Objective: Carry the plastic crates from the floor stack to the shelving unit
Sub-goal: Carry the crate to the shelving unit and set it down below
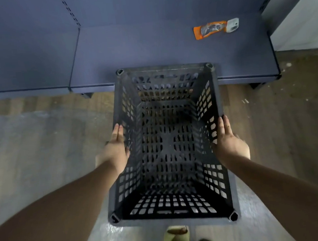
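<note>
A dark grey plastic crate [167, 142] sits between the two hands, open side up, its long axis running away from the person toward the shelving unit [150, 52]. Its far short end overlaps the front edge of the lowest shelf; whether it rests on that edge cannot be told. The near end is over the floor [35, 146], just ahead of an olive-green slipper [177, 236].

The crate is rectangular with tapering walls, its sides and base a lattice of small slots, and each rim corner carries a round socket (the rim looks scuffed and dusty).

The left hand [115, 147] lies flat against the outside of the left long wall, fingers straight and pressed together. The right hand [228, 138] mirrors it on the right wall, fingers likewise together and extended.

The shelving is matte blue-grey metal with slotted uprights. On the shelf, well apart from the crate, lies an orange packet [209, 29] touching a small white device [233, 25]. The floor is worn, wood-grained planking
</note>
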